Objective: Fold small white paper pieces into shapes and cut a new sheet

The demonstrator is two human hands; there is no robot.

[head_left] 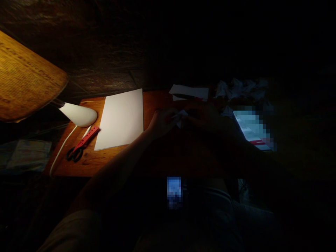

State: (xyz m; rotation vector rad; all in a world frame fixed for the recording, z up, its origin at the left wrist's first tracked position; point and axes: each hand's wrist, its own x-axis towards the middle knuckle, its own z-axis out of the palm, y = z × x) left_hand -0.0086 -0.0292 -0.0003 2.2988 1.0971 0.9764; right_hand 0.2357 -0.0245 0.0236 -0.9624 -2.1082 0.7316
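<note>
While my left hand (161,124) is pinching a paper scrap (181,117), my right hand (207,119) unreadable in darkness, I'm probably risking tearing it.

1 desk (89,164), 1 white lamp (78,114), 1 pair of red-handled scissors (82,143), 1 large white sheet (120,119), 1 smaller white paper (189,92) at the back, 1 heap of crumpled paper (240,87) (pieces too dark to count), 2 lit screens: big screen (253,129), small screen (174,191); 2 hands: left hand (161,122), right hand (204,117); 1 small paper scrap (181,117)
</note>
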